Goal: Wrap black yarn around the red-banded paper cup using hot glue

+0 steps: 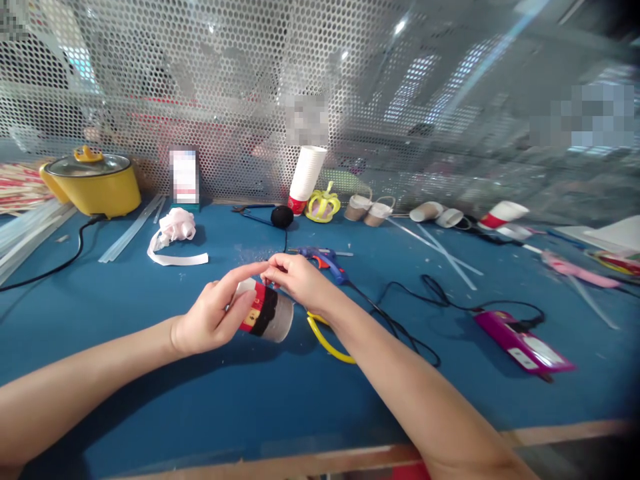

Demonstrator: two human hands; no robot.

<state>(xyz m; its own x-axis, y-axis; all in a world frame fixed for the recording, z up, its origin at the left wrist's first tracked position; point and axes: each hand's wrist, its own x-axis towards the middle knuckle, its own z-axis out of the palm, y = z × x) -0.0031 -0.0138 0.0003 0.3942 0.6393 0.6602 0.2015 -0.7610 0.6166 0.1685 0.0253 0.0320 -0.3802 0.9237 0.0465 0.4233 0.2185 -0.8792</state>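
My left hand (215,310) is wrapped round a paper cup (273,317) with red, black and grey bands, tilted on its side above the table. At the cup's upper side, my right hand (295,280) pinches a thin black cord, its fingertips meeting my left index finger. The cord leads back to a ball of black cord (282,217). Just beyond my right hand lies a blue glue gun (325,259) with an orange trigger. A yellow curved strip (327,343) is partly hidden under my right forearm.
Along the mesh screen stand a yellow electric pot (103,190), stacked paper cups (307,173), a yellow pumpkin-shaped piece (323,203) and small baskets (377,212). White ribbon (177,227) lies left; glue sticks (445,250) and a purple power strip (523,343) with black cable lie right.
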